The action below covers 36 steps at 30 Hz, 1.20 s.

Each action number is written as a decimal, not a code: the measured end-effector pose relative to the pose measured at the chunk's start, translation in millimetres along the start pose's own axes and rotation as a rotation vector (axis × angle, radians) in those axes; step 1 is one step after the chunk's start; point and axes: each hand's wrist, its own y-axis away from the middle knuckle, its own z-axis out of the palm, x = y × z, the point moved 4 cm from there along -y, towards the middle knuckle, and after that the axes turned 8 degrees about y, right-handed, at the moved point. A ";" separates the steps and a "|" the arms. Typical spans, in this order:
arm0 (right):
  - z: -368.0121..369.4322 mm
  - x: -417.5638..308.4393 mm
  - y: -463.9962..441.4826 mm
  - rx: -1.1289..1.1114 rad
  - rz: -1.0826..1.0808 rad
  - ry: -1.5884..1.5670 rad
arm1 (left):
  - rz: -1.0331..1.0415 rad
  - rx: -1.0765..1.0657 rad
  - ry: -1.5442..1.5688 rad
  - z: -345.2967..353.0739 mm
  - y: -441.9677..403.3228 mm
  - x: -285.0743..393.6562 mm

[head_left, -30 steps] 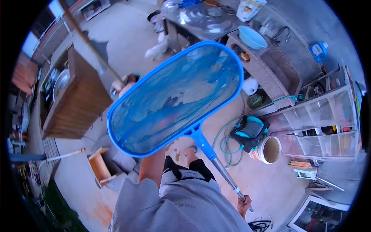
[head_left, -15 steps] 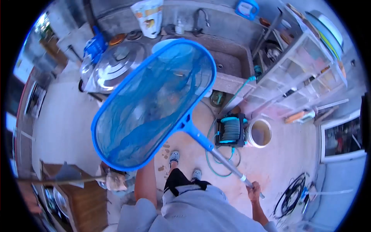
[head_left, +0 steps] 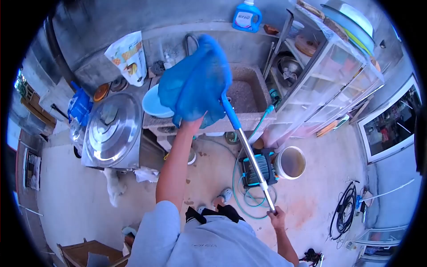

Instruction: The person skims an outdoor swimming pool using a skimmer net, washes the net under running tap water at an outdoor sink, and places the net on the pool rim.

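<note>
A blue pool skimmer net is tilted up in front of me, its frame seen nearly edge-on and its mesh bunched and hanging to the left. My right hand is wrapped round the lower end of its silver pole. My left hand is at the bottom of the mesh, touching it; the netting covers most of the fingers, so their grip does not show. Behind the net are a pale blue basin and a stone sink.
A large metal lid tops the stove at left, with a white cat beneath. A hose reel and a white bucket stand on the floor at right. A plastic-covered shelf and blue detergent bottle are beyond.
The net has turned from broadside to nearly edge-on and moved up towards the sink. My left forearm now reaches forward to the mesh. I have stepped closer to the sink.
</note>
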 end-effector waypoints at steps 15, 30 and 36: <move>27.7 -42.0 -105.9 -0.403 0.265 -0.257 | -0.152 -0.011 -1.247 55.8 -197.6 -105.8; 29.4 -131.8 -108.4 -0.593 0.607 0.083 | -0.645 -0.209 -1.810 -136.3 -411.5 -150.4; 16.8 -171.0 -93.3 -0.619 0.704 0.052 | -0.914 -0.387 -2.442 -189.2 -414.8 -151.0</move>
